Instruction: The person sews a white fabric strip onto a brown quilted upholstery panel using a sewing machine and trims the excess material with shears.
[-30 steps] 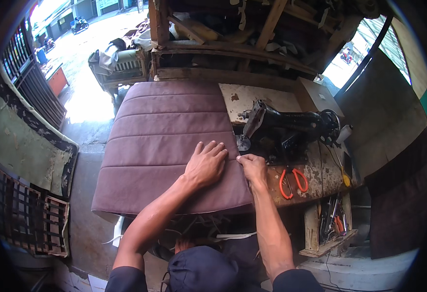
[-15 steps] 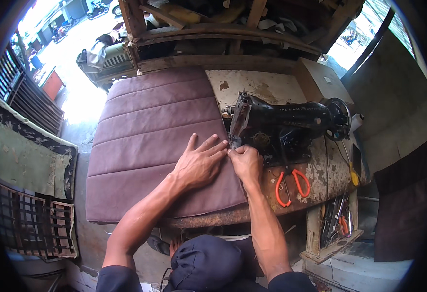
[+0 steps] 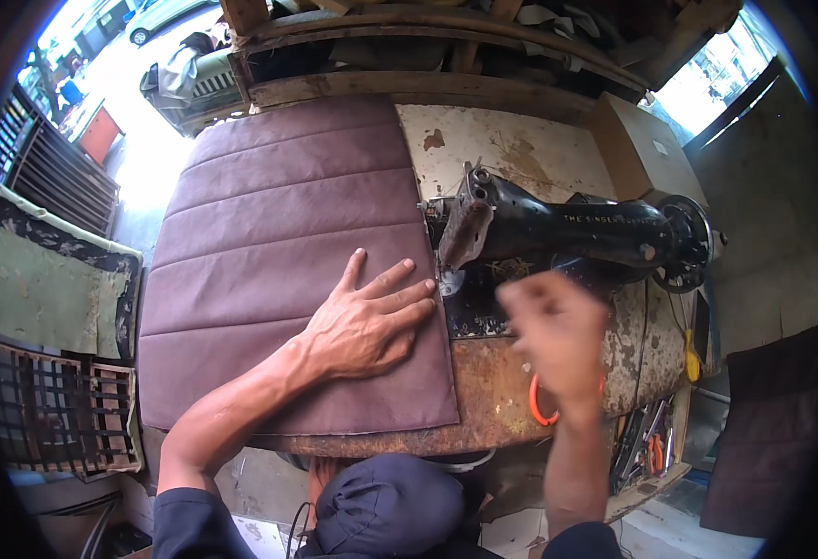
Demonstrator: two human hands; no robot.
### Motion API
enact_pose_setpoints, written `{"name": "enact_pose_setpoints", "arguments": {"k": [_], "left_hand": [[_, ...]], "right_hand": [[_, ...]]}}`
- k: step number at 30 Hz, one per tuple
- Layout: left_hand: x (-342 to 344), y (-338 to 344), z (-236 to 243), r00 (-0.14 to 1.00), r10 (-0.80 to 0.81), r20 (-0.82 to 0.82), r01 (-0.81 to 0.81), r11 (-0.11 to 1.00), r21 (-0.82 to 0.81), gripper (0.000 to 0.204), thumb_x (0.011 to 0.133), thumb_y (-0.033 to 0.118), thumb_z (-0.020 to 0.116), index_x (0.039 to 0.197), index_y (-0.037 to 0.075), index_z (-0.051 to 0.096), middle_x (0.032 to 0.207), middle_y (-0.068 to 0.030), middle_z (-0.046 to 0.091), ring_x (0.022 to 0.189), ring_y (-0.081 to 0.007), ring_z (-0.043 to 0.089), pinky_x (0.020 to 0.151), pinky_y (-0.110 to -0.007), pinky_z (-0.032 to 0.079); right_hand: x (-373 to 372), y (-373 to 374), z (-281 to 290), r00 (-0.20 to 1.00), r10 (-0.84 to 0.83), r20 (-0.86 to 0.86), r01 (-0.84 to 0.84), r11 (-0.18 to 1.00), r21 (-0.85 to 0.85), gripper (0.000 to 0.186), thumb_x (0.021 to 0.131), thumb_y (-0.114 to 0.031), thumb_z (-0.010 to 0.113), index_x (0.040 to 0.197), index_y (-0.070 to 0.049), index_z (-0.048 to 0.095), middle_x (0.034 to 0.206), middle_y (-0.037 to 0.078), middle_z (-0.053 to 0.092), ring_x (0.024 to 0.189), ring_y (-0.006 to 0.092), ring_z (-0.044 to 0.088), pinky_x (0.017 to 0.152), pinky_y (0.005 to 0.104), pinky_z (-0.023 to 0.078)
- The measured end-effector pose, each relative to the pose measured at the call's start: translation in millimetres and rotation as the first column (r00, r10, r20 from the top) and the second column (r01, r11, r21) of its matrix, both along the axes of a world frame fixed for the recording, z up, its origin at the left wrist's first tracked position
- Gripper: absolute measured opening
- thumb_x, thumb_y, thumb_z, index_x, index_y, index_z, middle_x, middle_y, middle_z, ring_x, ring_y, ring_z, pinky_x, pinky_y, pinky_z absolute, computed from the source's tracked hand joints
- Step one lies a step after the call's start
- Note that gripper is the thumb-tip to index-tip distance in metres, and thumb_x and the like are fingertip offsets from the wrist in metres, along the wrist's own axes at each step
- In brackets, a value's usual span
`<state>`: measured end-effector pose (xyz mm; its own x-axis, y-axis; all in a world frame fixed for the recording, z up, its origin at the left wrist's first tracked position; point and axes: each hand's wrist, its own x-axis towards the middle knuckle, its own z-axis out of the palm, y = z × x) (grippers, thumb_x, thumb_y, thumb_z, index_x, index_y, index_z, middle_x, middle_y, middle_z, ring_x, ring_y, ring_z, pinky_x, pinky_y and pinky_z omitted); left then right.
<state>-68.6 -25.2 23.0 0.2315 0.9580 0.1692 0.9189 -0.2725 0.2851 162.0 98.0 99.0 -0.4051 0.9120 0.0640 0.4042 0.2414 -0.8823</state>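
Since the last frame the rt hand [image 3: 558,331] has come off the panel's 3 o'clk edge & swung away toward 4, now a blur over the table in front of the machine; fingers look part-curled, can't tell if they've got hold of anything. The plum-brown, flat, leather-like panel w/ stitched cross-seams [image 3: 241,289] lies on the worn wooden table w/ flaking finish [image 3: 497,387], lt of centre in view. On it, at approx 4 o'clk, the lt hand [image 3: 362,326] is still pressed palm-down, fingers spread, gripping nothing. (Clock pos. all from panel centre.) At 3 sits the black metal sewing machine w/ round handwheel [image 3: 572,222], needle end just beside the panel edge; contact unclear. At 4, an orange loop-shaped tool handle [image 3: 536,402], partly hidden behind rt hand/wrist. B/w 3 & 4, a yellow-handled screwdriver [image 3: 692,361], then lower an open wooden drawer [image 3: 656,492] w/ assorted hand tools [image 3: 649,438]. B/w 2 & 3, a brown cardboard box [image 3: 656,149]. At 8, well apart, a rusty dark lattice frame [image 3: 64,424].
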Motion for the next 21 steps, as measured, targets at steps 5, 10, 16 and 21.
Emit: {"name": "enact_pose_setpoints", "arguments": {"k": [5, 10, 16, 21], "left_hand": [[2, 3, -2, 1.000, -0.016, 0.000, 0.016, 1.000, 0.012, 0.053, 0.090, 0.025, 0.063, 0.142, 0.018, 0.062, 0.157, -0.0029, 0.053, 0.153, -0.0302, 0.039, 0.123, -0.071, 0.014], [-2, 7, 0, 1.000, -0.015, 0.005, 0.015, 1.000, 0.003, 0.053, 0.090, 0.025, 0.063, 0.142, 0.018, 0.062, 0.157, -0.0031, 0.053, 0.153, -0.0300, 0.038, 0.123, -0.071, 0.014], [-4, 15, -2, 0.999, -0.032, 0.025, 0.032, 0.999, -0.001, 0.052, 0.089, 0.024, 0.062, 0.141, 0.017, 0.063, 0.156, -0.0055, 0.053, 0.152, -0.0324, 0.039, 0.123, -0.071, 0.013], [-9, 21, -3, 0.999, -0.041, 0.021, 0.041, 0.999, 0.011, 0.052, 0.091, 0.024, 0.061, 0.142, 0.017, 0.062, 0.156, -0.0080, 0.053, 0.153, -0.0330, 0.038, 0.124, -0.071, 0.012]], "right_hand": [[74, 145, 102, 0.823, -0.562, 0.083, 0.303, 0.558, 0.772, 0.041, 0.104, -0.036, 0.061, 0.108, 0.004, 0.069, 0.094, 0.018, 0.073, 0.088, 0.0314, 0.071, 0.081, 0.0408, 0.054], [114, 235, 96, 0.594, -0.528, 0.608, 0.107, 0.800, 0.590, 0.048, 0.105, -0.039, 0.054, 0.114, 0.005, 0.071, 0.117, 0.030, 0.070, 0.112, 0.0484, 0.067, 0.092, 0.0512, 0.051], [125, 216, 117, 0.575, -0.403, 0.712, 0.098, 0.898, 0.429, 0.056, 0.106, -0.042, 0.051, 0.112, 0.011, 0.068, 0.112, 0.036, 0.068, 0.114, 0.0484, 0.066, 0.096, 0.0474, 0.049], [115, 214, 103, 0.530, -0.486, 0.695, 0.129, 0.856, 0.501, 0.051, 0.107, -0.037, 0.050, 0.117, 0.010, 0.068, 0.118, 0.035, 0.068, 0.117, 0.0478, 0.065, 0.097, 0.0459, 0.049]]}}
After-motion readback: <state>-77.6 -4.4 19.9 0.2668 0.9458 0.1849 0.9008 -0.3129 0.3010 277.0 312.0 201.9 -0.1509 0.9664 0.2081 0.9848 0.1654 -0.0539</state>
